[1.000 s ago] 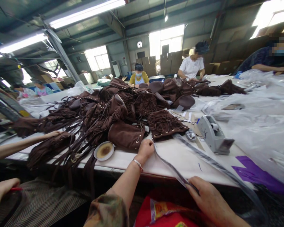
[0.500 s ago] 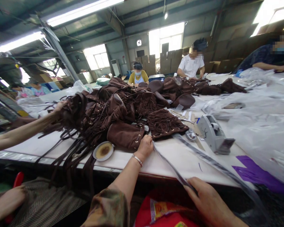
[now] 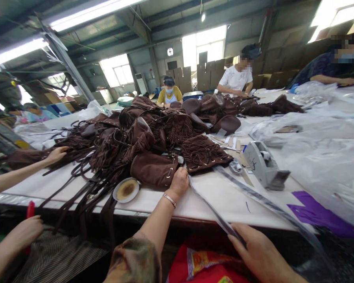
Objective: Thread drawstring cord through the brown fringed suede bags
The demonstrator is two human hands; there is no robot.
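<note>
My left hand (image 3: 179,181), with a bangle at the wrist, is closed on the upper end of a narrow strip in greyish plastic (image 3: 207,206), beside a brown bag (image 3: 153,169) with metal eyelets. Lower down, the fingers of my right hand (image 3: 252,245) grip the same strip at the table's front edge, so it runs slanting between my hands. A second plastic-covered strip (image 3: 261,202) lies across the table and hangs over the edge at the right. Just beyond my left hand is a fringed brown bag (image 3: 205,154).
Brown bags (image 3: 177,127) are heaped across the table. A round dish (image 3: 126,190) sits near the edge; a grey tape dispenser (image 3: 264,165) and purple sheet (image 3: 320,214) are at right. At left, a co-worker's hand (image 3: 56,155) reaches over straps; the other (image 3: 28,232) holds something red.
The co-worker at left has let go of a raised brown bundle and lowered that hand to the table; their other hand has risen with the red thing. My hands keep their hold.
</note>
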